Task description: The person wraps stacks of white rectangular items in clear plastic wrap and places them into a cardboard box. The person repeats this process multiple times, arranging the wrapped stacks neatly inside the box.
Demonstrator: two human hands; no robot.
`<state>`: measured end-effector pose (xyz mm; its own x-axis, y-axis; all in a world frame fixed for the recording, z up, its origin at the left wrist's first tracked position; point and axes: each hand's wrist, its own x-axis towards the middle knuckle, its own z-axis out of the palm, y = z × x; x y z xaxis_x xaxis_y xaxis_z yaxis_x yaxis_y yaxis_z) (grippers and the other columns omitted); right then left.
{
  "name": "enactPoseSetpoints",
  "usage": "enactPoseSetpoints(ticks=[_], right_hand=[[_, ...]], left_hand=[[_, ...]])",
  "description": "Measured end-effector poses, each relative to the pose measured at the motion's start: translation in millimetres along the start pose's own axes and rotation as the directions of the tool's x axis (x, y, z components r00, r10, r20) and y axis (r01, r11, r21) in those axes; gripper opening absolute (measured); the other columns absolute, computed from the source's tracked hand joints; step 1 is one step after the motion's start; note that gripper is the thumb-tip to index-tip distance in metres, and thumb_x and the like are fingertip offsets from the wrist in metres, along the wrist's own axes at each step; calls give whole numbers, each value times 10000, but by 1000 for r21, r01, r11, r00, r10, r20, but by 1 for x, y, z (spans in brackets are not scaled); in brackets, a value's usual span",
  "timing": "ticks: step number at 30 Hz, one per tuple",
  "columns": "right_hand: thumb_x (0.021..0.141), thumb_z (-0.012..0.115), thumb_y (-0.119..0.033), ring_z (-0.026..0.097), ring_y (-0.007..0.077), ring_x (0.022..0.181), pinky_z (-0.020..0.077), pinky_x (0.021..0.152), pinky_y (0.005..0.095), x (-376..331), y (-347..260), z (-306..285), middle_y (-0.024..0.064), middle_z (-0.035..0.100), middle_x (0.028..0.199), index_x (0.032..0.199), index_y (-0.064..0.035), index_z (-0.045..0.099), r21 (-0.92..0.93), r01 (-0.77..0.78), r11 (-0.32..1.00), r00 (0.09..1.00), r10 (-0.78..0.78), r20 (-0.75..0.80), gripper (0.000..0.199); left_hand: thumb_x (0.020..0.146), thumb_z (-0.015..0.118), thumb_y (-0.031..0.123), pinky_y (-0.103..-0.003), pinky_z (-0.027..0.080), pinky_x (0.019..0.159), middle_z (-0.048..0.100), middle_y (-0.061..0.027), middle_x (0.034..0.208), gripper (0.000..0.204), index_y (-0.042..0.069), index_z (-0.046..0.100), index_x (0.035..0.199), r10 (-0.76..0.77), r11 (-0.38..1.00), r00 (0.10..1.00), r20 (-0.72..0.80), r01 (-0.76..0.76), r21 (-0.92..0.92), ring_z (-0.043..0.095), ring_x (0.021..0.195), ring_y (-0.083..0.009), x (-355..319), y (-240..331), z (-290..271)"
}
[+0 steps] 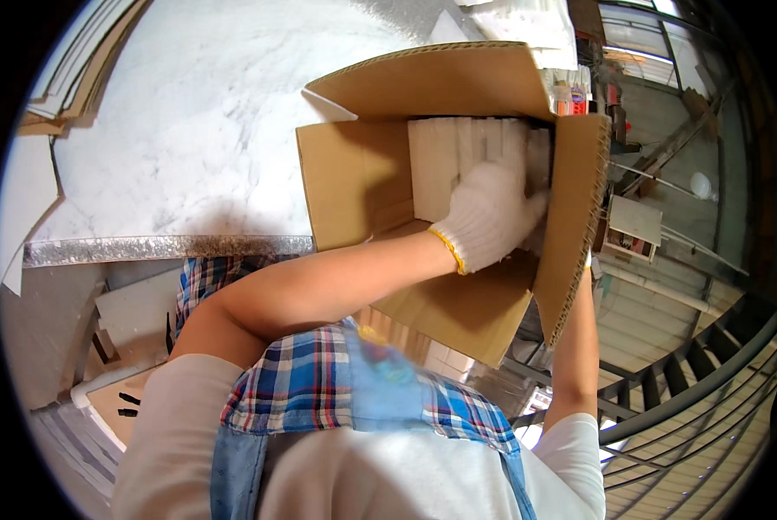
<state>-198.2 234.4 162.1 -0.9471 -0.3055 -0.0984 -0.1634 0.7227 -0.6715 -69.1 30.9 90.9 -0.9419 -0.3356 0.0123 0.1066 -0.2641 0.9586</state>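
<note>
A person in a plaid shirt (293, 390) and denim apron (380, 381) leans over an open cardboard box (354, 182) that rests at the near edge of a white marbled surface (189, 130). The left hand (488, 212), in a white knit glove with a yellow cuff, reaches across the body and deep into the box, the bare forearm crossing the box's near flap (458, 308). Its fingers (514, 156) lie spread and flat against a row of white slabs (449, 156) standing upright side by side at the far wall of the box; they press on the slabs rather than close around any of them.

The right arm (575, 347) runs up outside the box's right wall (575, 217), close against the corrugated edge. The right hand is hidden behind that wall, so whether its fingers are apart or together cannot be told.

The box's top flap (432, 82) stands open, tilted up and away, with the left flap folded inward. The surface has a metal edge strip (163, 249) along its near side. Flat cardboard sheets (85, 61) lie stacked at the far left. To the right, beyond the box, a metal railing (700, 381) curves past, with a lower floor visible beneath it.
</note>
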Motion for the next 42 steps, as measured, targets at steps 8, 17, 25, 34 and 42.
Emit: enactPoseSetpoints(ticks=[8,17,25,34,42], right_hand=[[1085,514,-428,601,196,1199,446,1066,314,2,-2,-4,146,660,1340,1396,48,582,-15,-38,999,998,37,-59,572],[1002,426,-676,536,406,1360,392,1134,397,-22,-49,14,269,596,1423,1416,6,585,-303,56,951,992,-87,-89,813],[986,532,-640,586,327,1308,420,1103,372,-22,-56,14,239,630,1392,1395,26,598,-219,32,975,995,-53,-89,784],[974,546,-629,591,377,1315,428,1109,383,-19,-41,13,281,637,1361,1376,47,604,-224,65,972,992,-87,-91,789],[993,570,-594,639,253,1203,462,1047,354,-16,-31,-4,228,695,1282,1382,72,593,-120,47,992,995,-57,-86,773]], left_hand=[[975,607,314,-441,561,814,695,-185,1078,504,6,476,1352,200,963,963,178,-227,145,689,1009,-339,31,-56,35],[1017,498,348,-403,483,994,682,-77,1257,383,106,656,1268,516,841,846,133,-530,111,610,1234,-263,43,-82,29],[1060,427,374,-374,505,1013,638,-66,1310,417,88,582,1320,-32,363,943,331,320,-875,598,1242,-213,17,-37,12],[1082,348,332,-380,526,1019,638,-111,1309,432,48,558,1332,-72,699,968,240,220,-680,626,1207,-230,15,-26,-6],[959,563,112,-348,549,745,729,-154,962,257,-44,688,1120,-4,642,996,89,71,-763,676,819,-228,54,-41,25]])
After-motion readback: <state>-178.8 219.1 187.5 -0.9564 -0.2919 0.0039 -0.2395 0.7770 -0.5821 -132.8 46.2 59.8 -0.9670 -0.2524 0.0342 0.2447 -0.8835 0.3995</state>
